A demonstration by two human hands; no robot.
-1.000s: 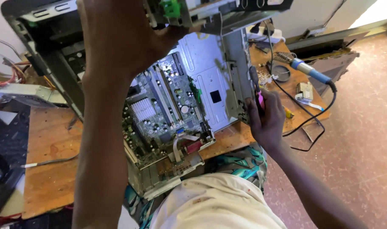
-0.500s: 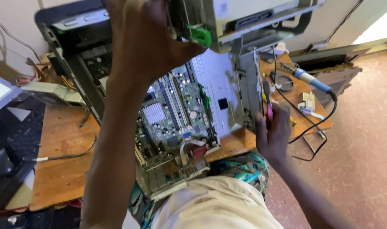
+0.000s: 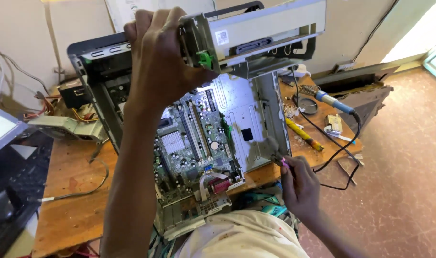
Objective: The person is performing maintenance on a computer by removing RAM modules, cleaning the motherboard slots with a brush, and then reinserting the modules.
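Left hand [image 3: 163, 62] grips the raised drive cage [image 3: 256, 31] above the open computer case [image 3: 203, 138]; right hand [image 3: 299, 184] pinches a pink-handled tool [image 3: 284, 162] at the case's near edge; soldering iron [image 3: 325, 99] lies beyond on the wooden bench [image 3: 70, 200].

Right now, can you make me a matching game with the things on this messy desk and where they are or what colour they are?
Things:
1. drive cage
2. motherboard
3. soldering iron
4. small screwdriver

Places or colours:
A. pink handle, pinched in the right hand
B. blue handle, lying on the wooden desk
C. lifted up by the left hand
D. green, inside the open computer case

Pairs: 1-C, 2-D, 3-B, 4-A
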